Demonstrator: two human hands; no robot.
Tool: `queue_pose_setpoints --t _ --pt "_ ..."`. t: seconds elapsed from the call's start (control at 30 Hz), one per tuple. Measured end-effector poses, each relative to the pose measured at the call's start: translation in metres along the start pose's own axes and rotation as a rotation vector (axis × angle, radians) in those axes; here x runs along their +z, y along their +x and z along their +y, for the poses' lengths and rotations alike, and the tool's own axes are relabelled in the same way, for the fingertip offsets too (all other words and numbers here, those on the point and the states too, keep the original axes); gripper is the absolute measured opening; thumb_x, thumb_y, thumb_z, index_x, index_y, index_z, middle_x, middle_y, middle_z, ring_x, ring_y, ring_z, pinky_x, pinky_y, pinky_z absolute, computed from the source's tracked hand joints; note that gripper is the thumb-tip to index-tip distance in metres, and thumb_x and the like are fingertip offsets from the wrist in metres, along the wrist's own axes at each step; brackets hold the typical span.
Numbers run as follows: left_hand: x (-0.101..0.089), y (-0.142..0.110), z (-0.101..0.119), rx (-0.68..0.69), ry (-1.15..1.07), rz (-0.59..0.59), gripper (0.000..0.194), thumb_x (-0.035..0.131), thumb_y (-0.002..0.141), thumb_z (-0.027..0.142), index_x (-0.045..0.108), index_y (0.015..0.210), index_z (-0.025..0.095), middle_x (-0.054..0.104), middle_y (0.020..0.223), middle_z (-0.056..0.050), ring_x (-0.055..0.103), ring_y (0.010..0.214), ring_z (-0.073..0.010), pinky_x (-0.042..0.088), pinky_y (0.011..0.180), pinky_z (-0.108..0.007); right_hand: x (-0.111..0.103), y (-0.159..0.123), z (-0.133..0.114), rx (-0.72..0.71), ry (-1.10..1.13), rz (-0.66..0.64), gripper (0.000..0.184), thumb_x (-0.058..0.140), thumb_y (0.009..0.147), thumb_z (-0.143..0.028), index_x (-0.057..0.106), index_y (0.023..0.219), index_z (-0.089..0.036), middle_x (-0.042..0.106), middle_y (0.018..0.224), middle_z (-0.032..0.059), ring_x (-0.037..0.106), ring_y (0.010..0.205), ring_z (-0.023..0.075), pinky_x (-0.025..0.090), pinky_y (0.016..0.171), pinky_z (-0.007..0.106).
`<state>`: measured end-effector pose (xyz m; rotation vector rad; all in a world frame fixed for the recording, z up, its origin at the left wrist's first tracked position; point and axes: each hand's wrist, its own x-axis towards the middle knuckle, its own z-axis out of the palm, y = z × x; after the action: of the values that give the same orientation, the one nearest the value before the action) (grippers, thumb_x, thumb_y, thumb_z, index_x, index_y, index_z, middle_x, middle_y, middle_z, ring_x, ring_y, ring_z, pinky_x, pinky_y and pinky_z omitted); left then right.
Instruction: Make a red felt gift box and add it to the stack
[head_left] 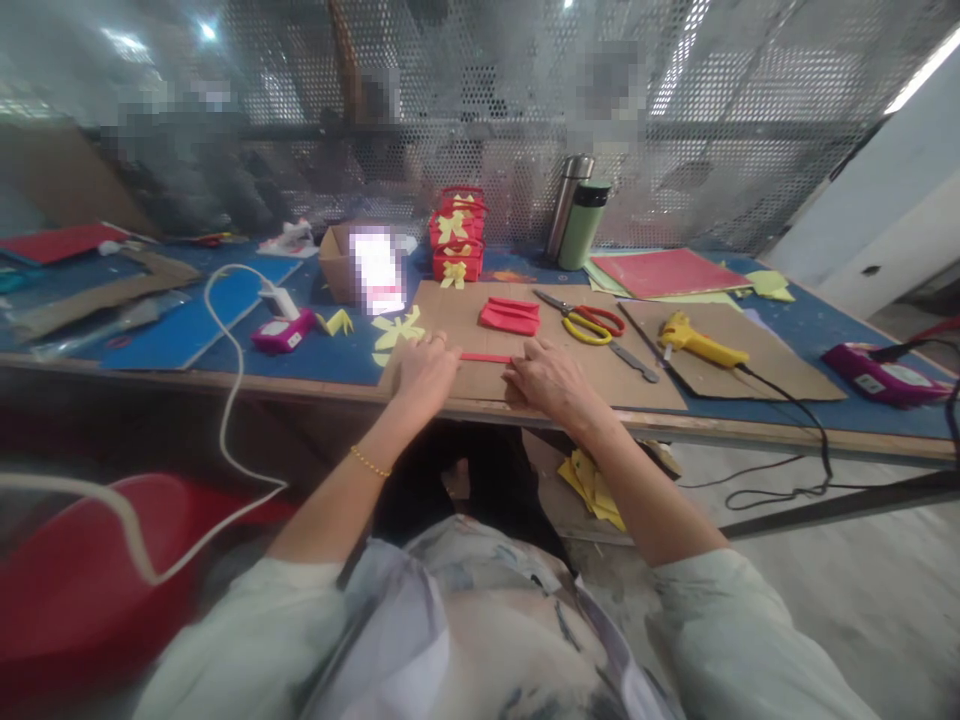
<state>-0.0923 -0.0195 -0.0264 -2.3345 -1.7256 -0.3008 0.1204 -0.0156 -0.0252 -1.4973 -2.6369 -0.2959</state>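
A narrow red strip (486, 357) lies straight across the cardboard sheet (480, 385), stretched between my hands. My left hand (427, 375) has its fingers closed on the strip's left end, pressed down at the board. At the other end, my right hand (551, 378) pinches the strip with bent fingers; the exact fingertip contact is partly hidden. Just beyond sits a folded red piece (510, 315), flat on the board. Scissors (589, 325) with red and yellow handles and a grey blade (634, 362) rest to its right. Yellow paper cutouts (397, 330) lie beside my left hand.
Decorated red boxes (457, 240) are stacked at the back, near a lit phone (377, 268). Two flasks, one green (585, 225), stand behind the scissors. A yellow glue gun (705, 345) trails a black cable on the right. A white cord (236, 370) hangs over the left edge.
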Motion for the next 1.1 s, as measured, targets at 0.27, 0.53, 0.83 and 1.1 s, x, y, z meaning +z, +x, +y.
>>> queue_pose_setpoints --t 0.27,0.53,0.83,1.1 --pt "0.012 0.013 0.015 0.162 -0.102 -0.006 0.026 0.051 0.105 0.023 0.076 0.113 0.018 0.071 0.123 -0.015 0.060 0.117 -0.0295 0.038 0.103 -0.046 0.000 0.000 0.000 0.006 0.008 -0.009 0.038 0.048 0.108 -0.034 0.079 0.114 -0.013 0.067 0.111 0.0191 0.060 0.114 0.0291 0.045 0.084 0.034" --pt "0.026 0.007 0.030 0.292 -0.180 -0.060 0.050 0.033 0.112 0.043 0.057 0.147 0.015 0.055 0.157 -0.017 0.045 0.151 -0.0270 0.028 0.126 -0.046 -0.001 -0.002 0.000 -0.027 0.003 0.003 0.039 0.043 0.108 -0.026 0.079 0.111 -0.012 0.067 0.109 0.0211 0.059 0.113 0.0299 0.045 0.087 0.035" --pt "0.028 0.006 0.028 0.279 -0.138 -0.084 0.062 0.031 0.111 0.053 0.052 0.155 0.015 0.052 0.161 -0.018 0.040 0.156 -0.0289 0.028 0.129 -0.047 -0.006 -0.014 0.000 0.086 -0.032 -0.035 0.043 0.040 0.110 -0.033 0.077 0.116 -0.012 0.066 0.120 0.0209 0.059 0.118 0.0306 0.048 0.085 0.034" --pt "0.023 0.005 0.029 0.274 -0.112 -0.069 0.064 0.028 0.111 0.055 0.053 0.155 0.016 0.049 0.163 -0.018 0.041 0.155 -0.0288 0.030 0.127 -0.045 0.001 -0.030 0.018 0.157 -0.054 -0.032 0.045 0.038 0.111 -0.035 0.078 0.110 -0.014 0.066 0.113 0.0181 0.060 0.111 0.0277 0.047 0.081 0.033"
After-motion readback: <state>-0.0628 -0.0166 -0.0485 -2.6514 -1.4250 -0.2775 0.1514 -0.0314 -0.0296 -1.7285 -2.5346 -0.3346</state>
